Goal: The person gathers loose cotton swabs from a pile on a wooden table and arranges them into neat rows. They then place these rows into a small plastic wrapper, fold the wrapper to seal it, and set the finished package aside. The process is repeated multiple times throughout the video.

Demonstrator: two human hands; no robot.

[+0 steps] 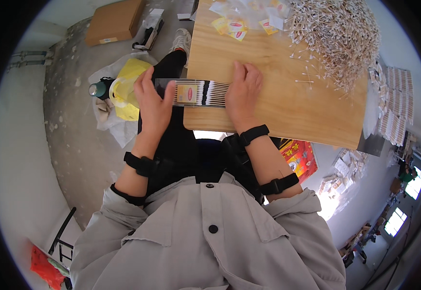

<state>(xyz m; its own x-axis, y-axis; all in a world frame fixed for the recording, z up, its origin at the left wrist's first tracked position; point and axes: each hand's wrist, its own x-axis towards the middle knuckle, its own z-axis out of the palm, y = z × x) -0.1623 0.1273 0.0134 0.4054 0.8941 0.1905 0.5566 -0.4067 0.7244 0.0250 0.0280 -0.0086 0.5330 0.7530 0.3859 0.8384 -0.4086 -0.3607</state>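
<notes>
The swab pack [188, 93] sits between both hands, across the table's [278, 92] left edge. Its long way runs side to side. The left hand [153, 110] holds one end; the right hand [242, 100] touches the other, but I can't tell if it grips. Farther off is a big swab pile [335, 36].

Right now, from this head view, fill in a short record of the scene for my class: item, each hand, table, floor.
Item: clear pack of cotton swabs, yellow card inside, its left part past the edge of the wooden table
Left hand: at the pack's left end, thumb over it
Right hand: at the pack's right end
Table: large loose swab pile; yellow cards left of it
Floor: yellow bag beside a green bottle; cardboard box farther off
</notes>
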